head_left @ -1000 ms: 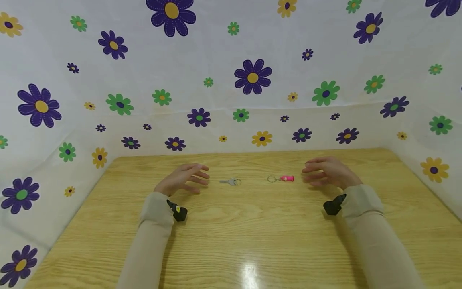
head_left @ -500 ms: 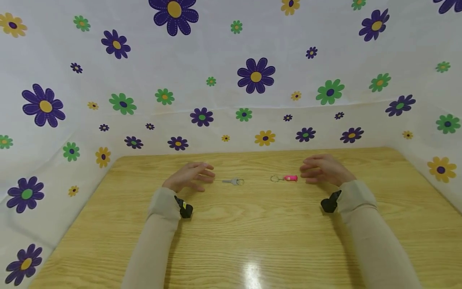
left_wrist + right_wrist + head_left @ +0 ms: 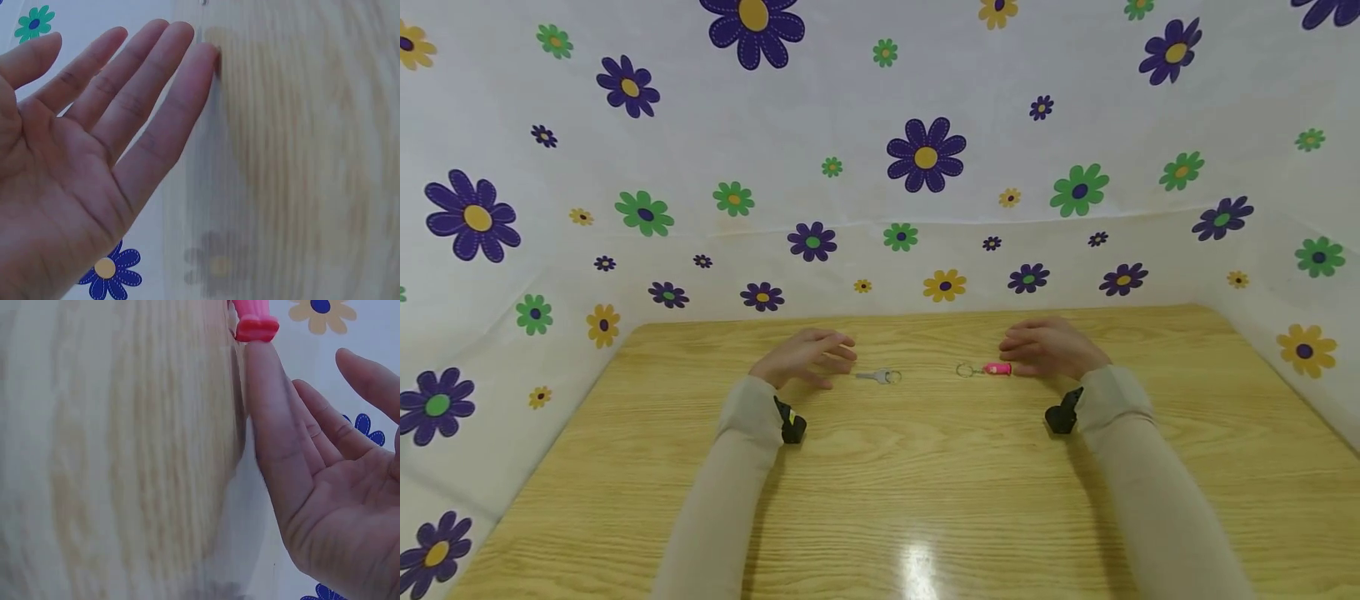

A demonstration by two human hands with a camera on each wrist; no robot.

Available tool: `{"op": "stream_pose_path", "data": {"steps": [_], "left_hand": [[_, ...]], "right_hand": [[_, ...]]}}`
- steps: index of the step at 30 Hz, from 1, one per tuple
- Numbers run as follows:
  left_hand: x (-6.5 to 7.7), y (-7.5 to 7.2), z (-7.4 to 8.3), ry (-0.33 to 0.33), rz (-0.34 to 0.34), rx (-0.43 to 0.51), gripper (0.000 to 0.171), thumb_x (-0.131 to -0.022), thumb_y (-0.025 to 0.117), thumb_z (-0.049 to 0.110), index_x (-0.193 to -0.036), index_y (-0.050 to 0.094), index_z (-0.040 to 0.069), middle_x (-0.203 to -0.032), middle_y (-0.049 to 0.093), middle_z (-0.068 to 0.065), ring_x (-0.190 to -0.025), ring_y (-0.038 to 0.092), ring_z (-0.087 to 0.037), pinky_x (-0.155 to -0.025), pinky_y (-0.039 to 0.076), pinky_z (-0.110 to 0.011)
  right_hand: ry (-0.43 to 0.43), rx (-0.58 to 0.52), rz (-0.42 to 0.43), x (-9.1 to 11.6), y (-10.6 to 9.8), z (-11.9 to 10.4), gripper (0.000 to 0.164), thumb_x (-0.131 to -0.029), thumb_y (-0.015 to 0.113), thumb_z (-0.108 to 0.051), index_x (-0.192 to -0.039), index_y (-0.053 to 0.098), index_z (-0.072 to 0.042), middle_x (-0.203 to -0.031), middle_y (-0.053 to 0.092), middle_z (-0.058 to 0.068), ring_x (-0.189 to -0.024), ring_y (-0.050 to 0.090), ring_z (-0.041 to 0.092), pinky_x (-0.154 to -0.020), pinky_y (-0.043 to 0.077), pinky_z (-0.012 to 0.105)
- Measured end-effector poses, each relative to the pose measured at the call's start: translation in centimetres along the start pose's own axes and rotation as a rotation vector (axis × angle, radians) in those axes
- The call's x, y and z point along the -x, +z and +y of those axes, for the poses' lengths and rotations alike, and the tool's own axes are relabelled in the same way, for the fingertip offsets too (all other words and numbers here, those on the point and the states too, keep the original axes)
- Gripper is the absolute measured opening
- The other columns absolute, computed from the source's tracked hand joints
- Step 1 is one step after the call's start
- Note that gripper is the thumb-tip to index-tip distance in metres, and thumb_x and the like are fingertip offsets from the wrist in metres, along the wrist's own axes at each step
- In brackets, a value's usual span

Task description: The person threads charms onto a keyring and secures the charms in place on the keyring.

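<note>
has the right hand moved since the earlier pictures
Yes: judged against the table in the head view, the right hand has shifted left, away from the table's right edge and closer to the pink keychain.

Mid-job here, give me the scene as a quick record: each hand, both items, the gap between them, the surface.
Left hand: holding nothing, fingers extended, near the key's blade
Right hand: holding nothing, at the pink keychain's end; contact unclear
Key: lying on the table, blade toward left hand
Pink keychain: lying on the table, ring toward key
Gap: key and keychain apart
Surface: wood-grain table
</note>
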State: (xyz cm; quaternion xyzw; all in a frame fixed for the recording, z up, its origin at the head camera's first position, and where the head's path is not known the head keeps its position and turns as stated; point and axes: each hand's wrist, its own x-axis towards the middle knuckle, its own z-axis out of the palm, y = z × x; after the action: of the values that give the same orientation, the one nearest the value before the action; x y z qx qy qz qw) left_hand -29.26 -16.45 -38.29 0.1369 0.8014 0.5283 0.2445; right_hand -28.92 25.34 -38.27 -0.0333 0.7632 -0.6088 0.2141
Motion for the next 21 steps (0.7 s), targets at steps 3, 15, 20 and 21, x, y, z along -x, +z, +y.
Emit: {"op": "stream_pose_path", "data": {"steps": [3, 15, 20, 21], "left_hand": [[-0.4, 0.3, 0.0, -0.012, 0.000, 0.004, 0.050, -0.111, 0.041, 0.034, -0.144, 0.050, -0.002, -0.137, 0.061, -0.018, -0.126, 0.060, -0.031, -0.086, 0.058, -0.040], [-1.5, 1.3, 0.1, -0.042, 0.005, -0.006, 0.035, -0.106, 0.053, 0.011, -0.136, 0.056, -0.006, -0.127, 0.066, -0.019, -0.095, 0.067, -0.018, -0.071, 0.057, -0.028], [-1.6, 1.6, 0.4, -0.023, 0.008, -0.024, 0.035, -0.103, 0.057, 0.004, -0.136, 0.057, -0.005, -0.129, 0.065, -0.018, -0.102, 0.067, -0.020, -0.076, 0.058, -0.030], [-1.6, 1.7, 0.4, -0.013, 0.006, -0.031, 0.035, -0.102, 0.057, 0.003, -0.136, 0.057, -0.005, -0.130, 0.065, -0.018, -0.105, 0.067, -0.022, -0.078, 0.058, -0.031]], "right_hand": [[-0.017, 0.079, -0.004, -0.3, 0.3, -0.2, 0.048, -0.108, 0.052, -0.017, -0.141, 0.040, 0.015, -0.128, 0.064, 0.026, -0.103, 0.069, 0.020, -0.089, 0.056, 0.037], [0.041, 0.234, -0.040, -0.9, 1.0, -0.9, 0.053, -0.098, 0.066, -0.007, -0.140, 0.045, 0.017, -0.127, 0.063, 0.022, -0.095, 0.065, 0.011, -0.090, 0.055, 0.031], [0.063, 0.291, -0.030, -0.9, 0.9, -1.1, 0.051, -0.093, 0.071, -0.005, -0.136, 0.051, 0.014, -0.137, 0.056, 0.027, -0.099, 0.059, 0.015, -0.089, 0.052, 0.029], [0.065, 0.301, -0.027, -0.9, 0.9, -1.1, 0.051, -0.093, 0.072, -0.005, -0.135, 0.052, 0.014, -0.137, 0.056, 0.027, -0.100, 0.058, 0.016, -0.089, 0.052, 0.029]]}}
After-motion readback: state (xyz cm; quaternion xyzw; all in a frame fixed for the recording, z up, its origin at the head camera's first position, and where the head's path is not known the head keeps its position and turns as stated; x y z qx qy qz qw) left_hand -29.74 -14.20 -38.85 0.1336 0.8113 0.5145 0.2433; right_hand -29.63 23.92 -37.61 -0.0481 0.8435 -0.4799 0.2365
